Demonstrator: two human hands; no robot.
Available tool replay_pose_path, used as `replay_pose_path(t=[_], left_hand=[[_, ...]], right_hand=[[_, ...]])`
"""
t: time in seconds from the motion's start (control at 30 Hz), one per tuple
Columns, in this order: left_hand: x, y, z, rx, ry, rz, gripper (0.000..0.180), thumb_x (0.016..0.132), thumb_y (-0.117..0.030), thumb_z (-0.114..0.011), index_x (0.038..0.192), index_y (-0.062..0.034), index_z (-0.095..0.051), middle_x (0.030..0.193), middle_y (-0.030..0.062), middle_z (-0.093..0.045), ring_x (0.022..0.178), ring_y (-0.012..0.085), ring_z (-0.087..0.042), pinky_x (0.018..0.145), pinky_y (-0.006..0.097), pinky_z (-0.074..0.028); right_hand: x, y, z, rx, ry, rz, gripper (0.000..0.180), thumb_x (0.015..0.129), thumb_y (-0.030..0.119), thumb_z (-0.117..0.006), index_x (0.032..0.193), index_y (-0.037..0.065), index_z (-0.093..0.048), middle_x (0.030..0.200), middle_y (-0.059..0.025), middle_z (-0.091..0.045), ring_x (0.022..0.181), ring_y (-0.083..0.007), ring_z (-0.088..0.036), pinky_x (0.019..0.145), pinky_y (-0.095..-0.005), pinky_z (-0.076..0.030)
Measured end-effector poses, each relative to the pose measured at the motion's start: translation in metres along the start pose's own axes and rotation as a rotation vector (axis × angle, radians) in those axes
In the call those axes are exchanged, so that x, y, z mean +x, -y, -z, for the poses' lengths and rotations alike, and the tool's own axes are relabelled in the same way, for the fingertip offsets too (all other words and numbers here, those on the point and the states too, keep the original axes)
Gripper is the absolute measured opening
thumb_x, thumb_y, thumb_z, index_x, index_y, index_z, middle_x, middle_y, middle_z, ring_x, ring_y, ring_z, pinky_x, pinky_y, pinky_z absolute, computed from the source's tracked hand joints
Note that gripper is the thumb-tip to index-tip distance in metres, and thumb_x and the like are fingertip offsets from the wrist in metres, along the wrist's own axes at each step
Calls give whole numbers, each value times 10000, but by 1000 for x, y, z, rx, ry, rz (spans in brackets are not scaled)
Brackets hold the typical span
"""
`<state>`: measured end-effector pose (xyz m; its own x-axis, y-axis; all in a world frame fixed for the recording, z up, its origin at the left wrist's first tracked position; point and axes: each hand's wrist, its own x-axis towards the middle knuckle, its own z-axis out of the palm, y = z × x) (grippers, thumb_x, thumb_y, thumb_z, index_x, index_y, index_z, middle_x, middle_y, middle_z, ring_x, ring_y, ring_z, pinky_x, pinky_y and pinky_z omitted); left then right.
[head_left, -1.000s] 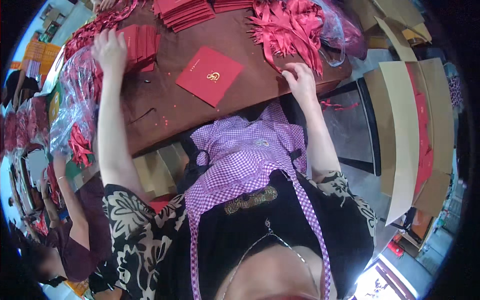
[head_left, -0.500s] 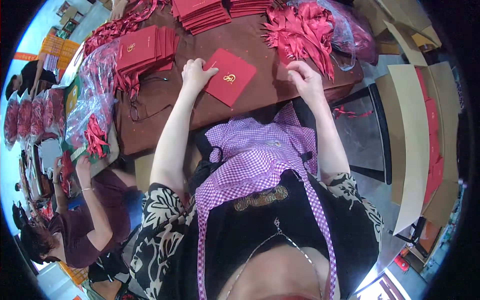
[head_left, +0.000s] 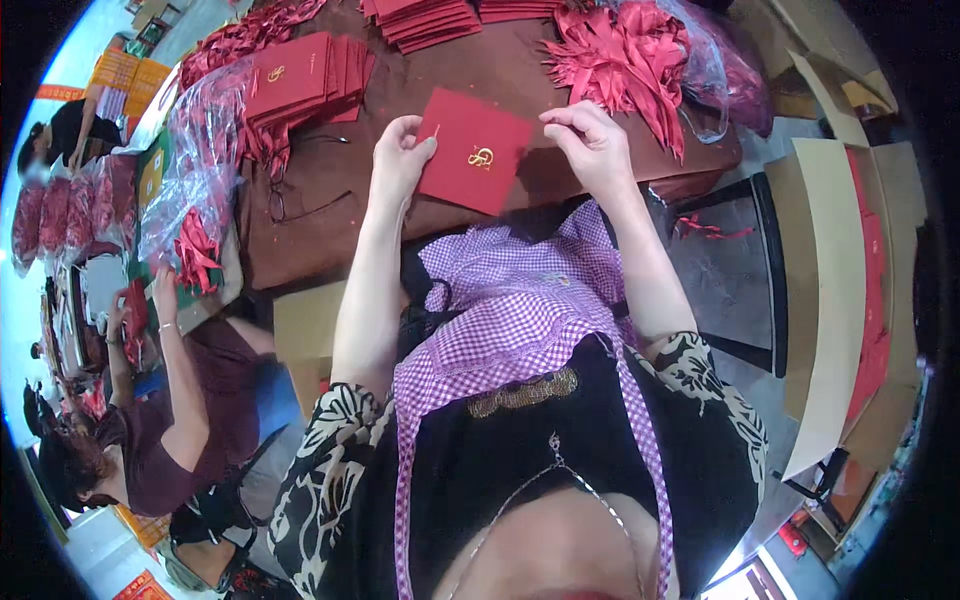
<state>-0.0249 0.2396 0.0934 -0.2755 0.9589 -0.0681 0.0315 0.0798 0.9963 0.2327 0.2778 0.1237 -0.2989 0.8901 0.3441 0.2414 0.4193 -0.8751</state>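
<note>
My left hand point(head_left: 401, 163) grips a square red card point(head_left: 478, 150) with a gold emblem by its left side, thumb on the front face. The card is lifted and tilted above the brown-covered table point(head_left: 300, 235). Just off its right edge, my right hand point(head_left: 590, 146) is closed in a pinch; whatever its fingertips hold, if anything, is too small to make out. Beyond that hand lies a heap of red ribbons point(head_left: 630, 62).
A stack of red cards point(head_left: 300, 80) sits at the left, with eyeglasses point(head_left: 280, 204) near it. More card stacks point(head_left: 425, 20) are at the back. An open cardboard box point(head_left: 815, 280) holding red cards stands at right. A co-worker point(head_left: 170, 420) handles red pieces at left.
My left hand has raised the card and brought it right, nearer to me. My right hand has come up and left, close to the card's right edge, still pinched. The view has shifted slightly.
</note>
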Motion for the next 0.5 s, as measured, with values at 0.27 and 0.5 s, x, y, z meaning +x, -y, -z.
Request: replay_pose_path(t=[0.27, 0.5], left_hand=[[-28, 7, 2, -533, -122, 4, 227, 842, 48, -574, 1059, -2, -530, 903, 57, -616, 799, 119, -590, 749, 240, -488], [-45, 3, -8, -602, -104, -203, 233, 851, 49, -572, 1069, -20, -529, 994, 56, -606, 911, 121, -575, 846, 254, -458]], right_hand=[[0, -24, -22, 316, -159, -136, 101, 914, 85, -515, 973, 21, -567, 746, -14, -561, 636, -78, -533, 596, -222, -441], [-16, -6, -34, 370, 16, -292, 107, 873, 76, -604, 969, 37, -574, 743, 27, -535, 569, -25, -465, 513, -180, -391]])
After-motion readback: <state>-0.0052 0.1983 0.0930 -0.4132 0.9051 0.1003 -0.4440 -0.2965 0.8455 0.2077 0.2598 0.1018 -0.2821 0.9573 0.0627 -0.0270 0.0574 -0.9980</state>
